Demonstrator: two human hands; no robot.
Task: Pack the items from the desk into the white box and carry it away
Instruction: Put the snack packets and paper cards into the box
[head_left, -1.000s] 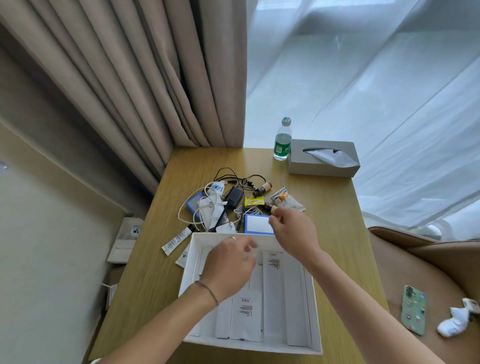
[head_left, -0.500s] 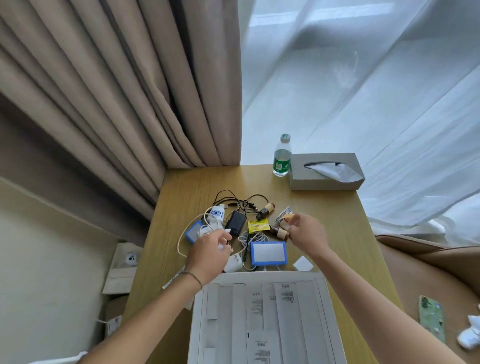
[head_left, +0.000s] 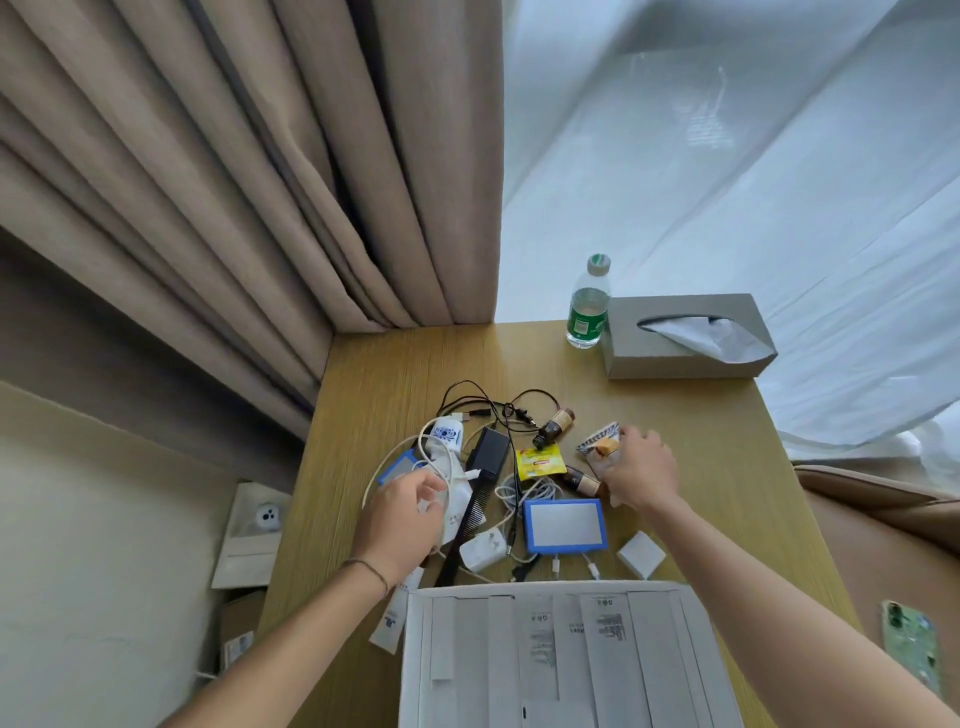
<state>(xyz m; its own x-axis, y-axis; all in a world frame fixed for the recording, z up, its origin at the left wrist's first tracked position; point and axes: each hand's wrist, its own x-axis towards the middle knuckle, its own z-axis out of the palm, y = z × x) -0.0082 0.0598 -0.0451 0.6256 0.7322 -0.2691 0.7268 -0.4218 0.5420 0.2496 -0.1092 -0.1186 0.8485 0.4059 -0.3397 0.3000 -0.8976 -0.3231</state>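
Observation:
The white box (head_left: 413, 654) sits at the desk's near edge with several white sachets inside. Behind it lies a pile: a blue-framed card (head_left: 565, 526), a white plug charger (head_left: 483, 552), a black comb (head_left: 462, 535), a black adapter (head_left: 488, 452), a yellow sachet (head_left: 540, 461), a brown bottle (head_left: 555, 427) and tangled cables. My left hand (head_left: 400, 519) hovers over the white cables on the pile's left, fingers apart. My right hand (head_left: 641, 470) is on the pile's right, fingers closed on a small snack packet (head_left: 602, 448), next to a second brown bottle (head_left: 582, 480).
A water bottle (head_left: 588, 301) and a grey tissue box (head_left: 685, 338) stand at the desk's far edge. A small white cube (head_left: 641, 554) and a white tube (head_left: 389, 618) lie near the box. Curtains hang behind; a phone (head_left: 911, 644) rests on the brown chair at the right.
Both hands have left the box and reached forward into the pile, the left to the white cables, the right to the snack packet. The view has tilted up.

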